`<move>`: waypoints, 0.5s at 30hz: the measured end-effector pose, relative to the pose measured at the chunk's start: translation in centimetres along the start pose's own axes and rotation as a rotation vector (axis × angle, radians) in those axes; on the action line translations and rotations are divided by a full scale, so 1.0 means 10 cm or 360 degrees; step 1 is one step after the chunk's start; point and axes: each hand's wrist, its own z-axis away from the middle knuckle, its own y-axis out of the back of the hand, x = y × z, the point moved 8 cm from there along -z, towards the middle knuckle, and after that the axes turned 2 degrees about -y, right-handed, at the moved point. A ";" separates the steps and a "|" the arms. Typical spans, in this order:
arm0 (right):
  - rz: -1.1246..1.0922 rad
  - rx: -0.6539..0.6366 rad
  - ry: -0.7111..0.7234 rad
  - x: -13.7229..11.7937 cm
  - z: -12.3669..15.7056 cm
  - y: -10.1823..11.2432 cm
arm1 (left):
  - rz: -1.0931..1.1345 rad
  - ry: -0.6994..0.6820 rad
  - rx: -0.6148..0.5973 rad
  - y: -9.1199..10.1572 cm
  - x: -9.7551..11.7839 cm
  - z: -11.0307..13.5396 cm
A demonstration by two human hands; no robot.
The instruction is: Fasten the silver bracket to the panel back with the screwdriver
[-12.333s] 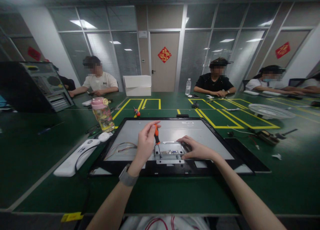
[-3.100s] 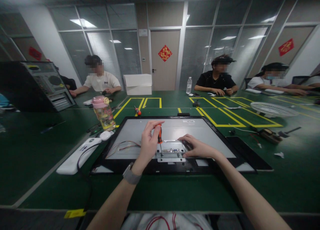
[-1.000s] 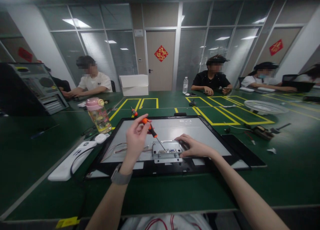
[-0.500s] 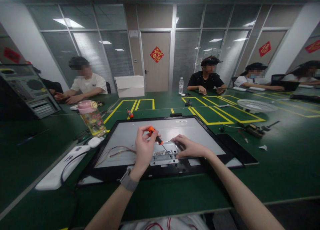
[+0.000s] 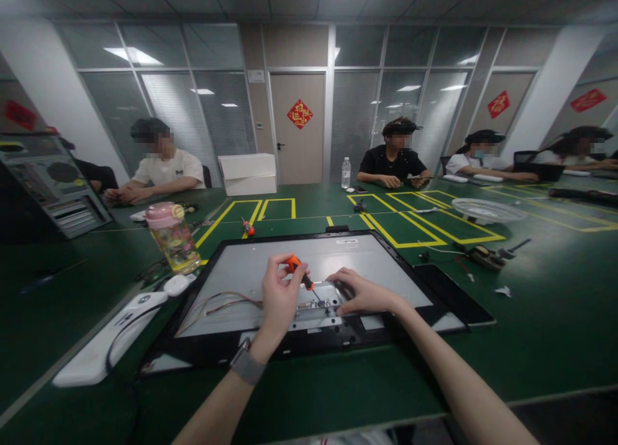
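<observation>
An orange-and-black screwdriver [image 5: 301, 274] is pinched in the fingers of my left hand [image 5: 279, 298], its shaft slanting down to the right. The tip meets a small metal bracket [image 5: 328, 293] with connectors and holes; whether it sits on a screw is too small to tell. My right hand [image 5: 364, 292] grips the right side of this bracket between thumb and fingers, partly covering it. Beneath both hands lies a grey display panel [image 5: 255, 255] in a black frame, its back side up. Thin wires [image 5: 226, 297] run across the panel's left part towards my left hand.
Left of the panel are a white power strip [image 5: 111, 335], a pink-lidded bottle [image 5: 172, 237] and a computer case [image 5: 53, 181]. A black flat panel [image 5: 454, 293] lies at right, with a walkie-talkie-like device [image 5: 487, 257] beyond. Co-workers [image 5: 164, 165] sit across the green table.
The camera view has tilted up slightly. The screwdriver tip has shifted a little up and left along the bracket. My right hand stays on the bracket.
</observation>
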 end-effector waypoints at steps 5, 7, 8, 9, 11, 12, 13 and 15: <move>0.0000 0.0005 0.0003 0.04 -0.01 -0.01 | -0.0051 -0.0083 -0.0037 -0.02 0.01 0.01; 0.0000 0.0008 0.0008 0.05 -0.01 -0.02 | -0.0056 -0.0083 -0.0101 -0.05 0.01 0.01; -0.0001 0.0009 0.0014 0.06 -0.02 -0.02 | -0.0057 -0.0080 -0.0161 -0.08 0.01 0.01; -0.0001 0.0012 0.0020 0.06 -0.02 -0.02 | -0.0057 -0.0082 -0.0238 -0.11 0.03 0.02; 0.0001 0.0015 0.0023 0.06 -0.02 -0.01 | -0.0058 -0.0096 -0.0434 -0.21 0.10 0.04; 0.0001 0.0014 0.0021 0.05 -0.02 -0.01 | -0.0066 -0.0120 -0.0530 -0.26 0.15 0.05; -0.0001 0.0013 0.0022 0.05 -0.02 -0.02 | -0.0090 -0.0135 -0.0628 -0.32 0.21 0.07; -0.0003 0.0020 0.0034 0.05 -0.02 -0.02 | -0.0239 -0.0268 -0.0763 -0.43 0.37 0.10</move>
